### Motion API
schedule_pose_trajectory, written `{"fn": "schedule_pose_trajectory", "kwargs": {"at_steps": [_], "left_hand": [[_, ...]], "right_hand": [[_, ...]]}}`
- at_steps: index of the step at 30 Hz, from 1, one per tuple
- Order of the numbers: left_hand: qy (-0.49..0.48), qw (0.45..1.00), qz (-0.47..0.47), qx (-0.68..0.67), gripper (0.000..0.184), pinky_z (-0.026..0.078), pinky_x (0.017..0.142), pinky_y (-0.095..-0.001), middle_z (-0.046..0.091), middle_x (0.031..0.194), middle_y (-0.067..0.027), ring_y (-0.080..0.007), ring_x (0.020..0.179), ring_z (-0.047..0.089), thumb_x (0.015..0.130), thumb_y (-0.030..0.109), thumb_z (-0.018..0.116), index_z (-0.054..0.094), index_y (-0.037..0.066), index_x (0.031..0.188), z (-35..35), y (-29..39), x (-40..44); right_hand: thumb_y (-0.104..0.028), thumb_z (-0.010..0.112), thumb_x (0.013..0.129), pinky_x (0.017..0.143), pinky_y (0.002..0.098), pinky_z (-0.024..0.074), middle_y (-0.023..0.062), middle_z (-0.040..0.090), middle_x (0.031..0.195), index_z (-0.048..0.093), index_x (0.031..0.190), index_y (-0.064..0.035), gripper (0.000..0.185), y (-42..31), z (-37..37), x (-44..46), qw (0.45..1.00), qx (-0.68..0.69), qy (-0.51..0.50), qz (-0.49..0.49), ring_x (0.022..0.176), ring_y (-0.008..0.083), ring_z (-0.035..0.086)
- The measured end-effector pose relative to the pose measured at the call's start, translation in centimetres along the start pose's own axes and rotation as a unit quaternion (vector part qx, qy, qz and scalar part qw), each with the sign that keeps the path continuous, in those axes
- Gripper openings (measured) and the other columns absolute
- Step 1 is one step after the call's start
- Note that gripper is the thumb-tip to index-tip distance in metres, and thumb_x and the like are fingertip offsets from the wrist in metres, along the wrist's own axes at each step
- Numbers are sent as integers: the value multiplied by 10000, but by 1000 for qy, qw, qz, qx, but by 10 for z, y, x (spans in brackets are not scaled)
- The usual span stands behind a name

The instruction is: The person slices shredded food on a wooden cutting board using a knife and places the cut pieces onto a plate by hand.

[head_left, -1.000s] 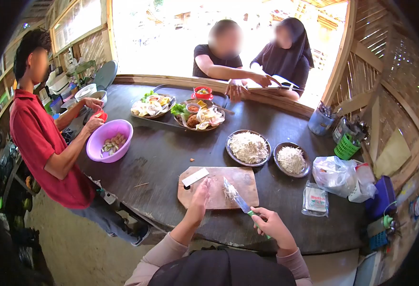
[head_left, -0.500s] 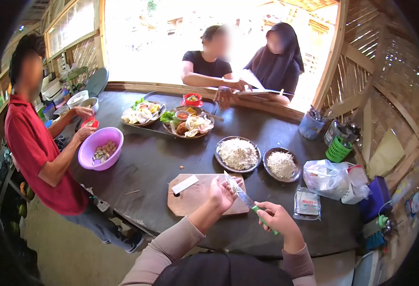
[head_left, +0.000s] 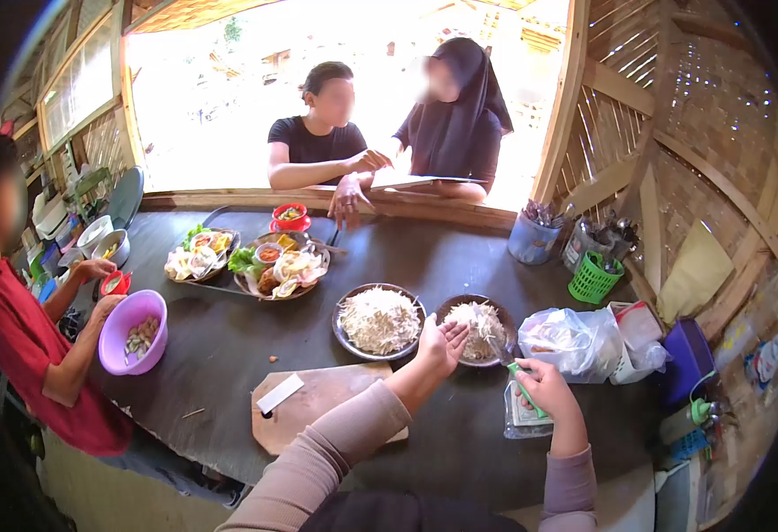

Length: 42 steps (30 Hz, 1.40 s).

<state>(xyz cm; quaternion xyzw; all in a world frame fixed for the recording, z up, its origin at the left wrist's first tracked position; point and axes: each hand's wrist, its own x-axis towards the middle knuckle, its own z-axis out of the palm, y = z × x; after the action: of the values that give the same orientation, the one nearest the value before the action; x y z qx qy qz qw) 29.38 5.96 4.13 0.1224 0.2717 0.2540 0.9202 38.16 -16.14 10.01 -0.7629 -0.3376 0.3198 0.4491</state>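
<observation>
My left hand (head_left: 443, 346), palm up with its fingers apart, is over the near edge of the right-hand plate (head_left: 512, 332). Any shreds on its palm are too small to make out. My right hand (head_left: 544, 386) grips the green handle of a knife (head_left: 520, 377), whose blade points at the white shreds (head_left: 478, 327) on that plate. To the left, a second plate holds a larger heap of white shreds (head_left: 379, 320). The wooden cutting board (head_left: 309, 403) lies nearer me, with a flat white piece (head_left: 280, 394) on it.
A person in red (head_left: 39, 355) holds a red cup (head_left: 116, 283) beside a purple bowl (head_left: 133, 332). Two people lean at the opening behind filled food plates (head_left: 281, 266). Plastic bags (head_left: 575, 341), a green basket (head_left: 595, 279) and a utensil pot (head_left: 532, 238) stand right.
Both hands have moved from the cutting board to the smaller plate, the knife still in my right hand. Shreds that lay on the board are gone from it. The view has swung right.
</observation>
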Motion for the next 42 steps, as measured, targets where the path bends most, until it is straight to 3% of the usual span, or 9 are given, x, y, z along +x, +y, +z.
{"fn": "schedule_pose_trajectory", "kwargs": {"at_steps": [6, 13, 19, 22, 23, 24, 27, 34, 42], "left_hand": [[0, 999, 2, 32, 714, 303, 1183, -435, 366, 1520, -240, -339, 1415, 377, 1041, 505, 267, 312, -75, 1455, 20, -1, 17], [6, 1000, 10, 28, 696, 274, 1202, -430, 329, 1542, -244, -339, 1434, 346, 1048, 483, 257, 297, -71, 1468, 16, 10, 7], [-73, 982, 29, 174, 512, 368, 1086, -341, 597, 1336, -89, -206, 1288, 516, 1063, 391, 319, 508, 26, 1367, -8, 52, -64], [-174, 884, 185, 393, 406, 401, 1043, -329, 594, 1352, -70, -184, 1245, 537, 1059, 301, 397, 607, 47, 1296, -53, 91, -123], [-174, 821, 278, 467, 340, 413, 1029, -347, 610, 1315, -105, -218, 1241, 540, 1029, 222, 465, 625, 28, 1257, -74, 101, -136], [-130, 650, 430, 613, 315, 429, 1010, -357, 628, 1262, -131, -272, 1237, 543, 988, 181, 520, 636, 16, 1231, -88, 114, -154], [-6, 485, 431, 761, 363, 386, 1067, -414, 594, 1289, -161, -299, 1227, 540, 973, 226, 537, 618, 36, 1272, -134, 120, -200], [78, 378, 259, 886, 617, 120, 1066, -761, 355, 1580, -102, -254, 1462, 326, 983, 420, 488, 397, 81, 1491, -200, 68, -240], [88, 348, 291, 887, 723, 121, 1047, -768, 321, 1599, -99, -239, 1485, 284, 970, 570, 473, 388, 82, 1497, -205, 36, -251]], "right_hand": [[-137, 621, 927, 523, 285, 519, 81, 678, 811, 580, 1299, 11, 402, 9, -2, 33, 995, -44, 83, -24, 579, 103, 617], [-78, 618, 881, 796, 441, 539, 228, 687, 960, 575, 1268, -8, 395, 17, 20, 35, 961, -184, 156, -135, 868, 390, 684], [-66, 622, 905, 822, 434, 528, 242, 679, 986, 558, 1262, -8, 368, 7, 52, -3, 936, -184, 173, -245, 921, 371, 689], [-102, 679, 905, 561, 273, 464, 41, 617, 726, 565, 1335, -65, 446, -6, 70, -30, 978, -92, -18, -185, 593, 80, 554], [-102, 679, 905, 561, 273, 464, 41, 617, 726, 565, 1335, -65, 446, -9, 74, -34, 978, -89, -24, -189, 593, 80, 554], [-119, 687, 903, 637, 291, 495, 90, 668, 811, 586, 1320, -60, 434, -12, 78, -38, 975, -103, -103, -166, 670, 121, 605], [-161, 697, 905, 668, 306, 525, 110, 709, 826, 617, 1301, -61, 417, -3, 94, -34, 959, -119, -194, -171, 675, 146, 644], [-159, 664, 930, 533, 267, 468, 39, 648, 707, 614, 1319, -61, 404, 5, 114, -46, 965, -83, -237, -70, 539, 76, 560], [-150, 661, 928, 525, 242, 428, 9, 615, 687, 628, 1303, -42, 392, 0, 145, -73, 969, -49, -239, -39, 544, 48, 506]]}}
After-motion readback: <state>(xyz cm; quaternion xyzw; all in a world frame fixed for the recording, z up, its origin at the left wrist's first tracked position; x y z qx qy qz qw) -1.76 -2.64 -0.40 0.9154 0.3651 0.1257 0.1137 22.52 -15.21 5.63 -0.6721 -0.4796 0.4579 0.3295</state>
